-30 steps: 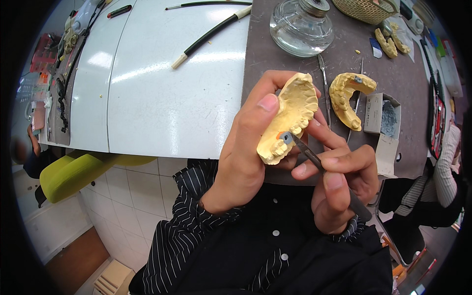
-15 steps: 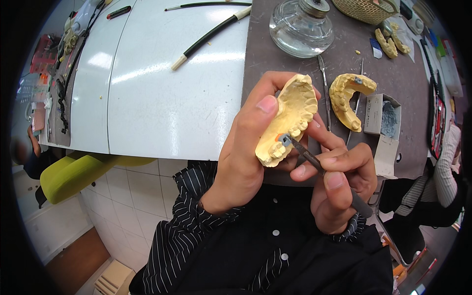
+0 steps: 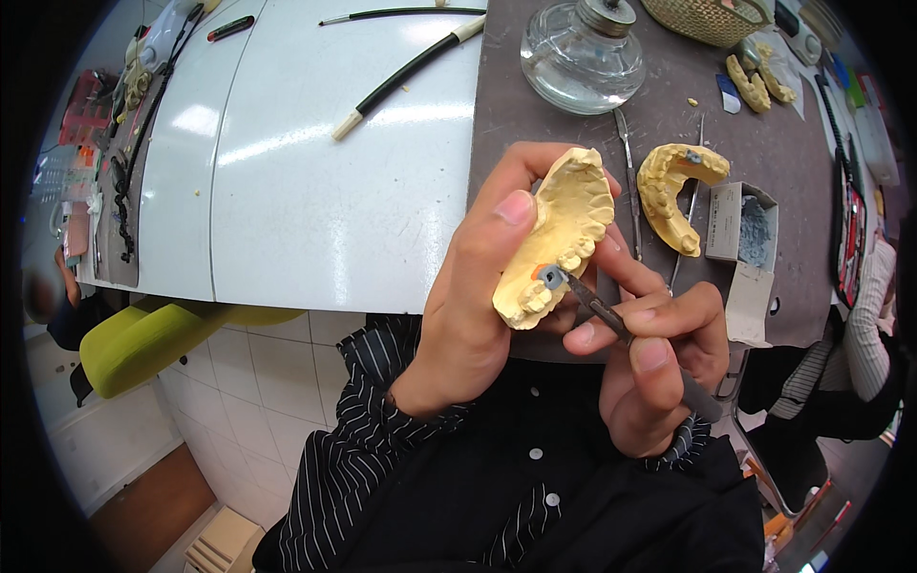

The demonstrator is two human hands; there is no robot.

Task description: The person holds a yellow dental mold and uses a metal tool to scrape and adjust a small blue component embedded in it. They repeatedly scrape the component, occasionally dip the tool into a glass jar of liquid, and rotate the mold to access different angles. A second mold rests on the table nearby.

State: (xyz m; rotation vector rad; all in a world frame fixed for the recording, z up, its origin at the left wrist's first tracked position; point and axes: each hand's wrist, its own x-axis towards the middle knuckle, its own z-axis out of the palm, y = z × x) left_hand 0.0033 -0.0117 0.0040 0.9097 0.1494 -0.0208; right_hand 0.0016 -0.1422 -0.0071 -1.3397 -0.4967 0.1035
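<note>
The cast (image 3: 570, 205) has dipped slightly toward the body since the earlier frame. The right grip (image 3: 669, 353) is closed on the knife (image 3: 602, 310), its tip at the cast's grey block (image 3: 550, 277); the left grip (image 3: 478, 277) clasps the cast. On the surface (image 3: 669, 81) beyond are a box (image 3: 726, 222), second cast (image 3: 657, 191) and bottle (image 3: 583, 72).

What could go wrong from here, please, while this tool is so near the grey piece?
The dark tool in the right hand points at the grey piece, so a slip might scratch or dislodge it. The left hand holds the yellow dental model close by, so a stray tip could nick that hand.
</note>
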